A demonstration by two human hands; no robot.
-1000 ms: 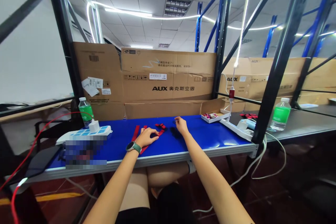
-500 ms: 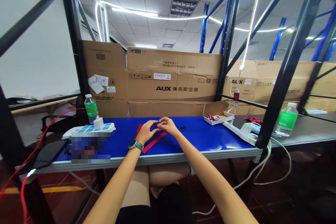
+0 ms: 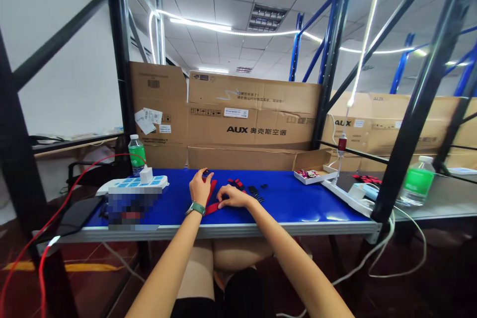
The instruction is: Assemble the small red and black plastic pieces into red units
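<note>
My left hand (image 3: 200, 190), with a watch on its wrist, is raised over the blue tabletop (image 3: 283, 203). Its thumb and finger pinch a small dark piece (image 3: 205, 173), too small to name. Lower and to the right, my right hand (image 3: 234, 196) has its fingertips closed on the end of a red strap (image 3: 212, 208). The strap runs up between the two hands, partly hidden by them. Beyond the right hand lie red and black pieces (image 3: 236, 183). Several small black pieces (image 3: 255, 193) are beside them, and one black bit (image 3: 264, 186) sits farther right.
At the left are a power strip (image 3: 126, 185), a black flat object (image 3: 78, 216) and a water bottle (image 3: 136, 155). An open white box (image 3: 315, 176) stands at the back right, near another power strip (image 3: 348, 199). Cardboard (image 3: 257, 109) walls off the back.
The hands were together over the strap and are now apart. My right hand has come down onto the strap's end; my left keeps the dark piece. Loose pieces formerly hidden now show.
</note>
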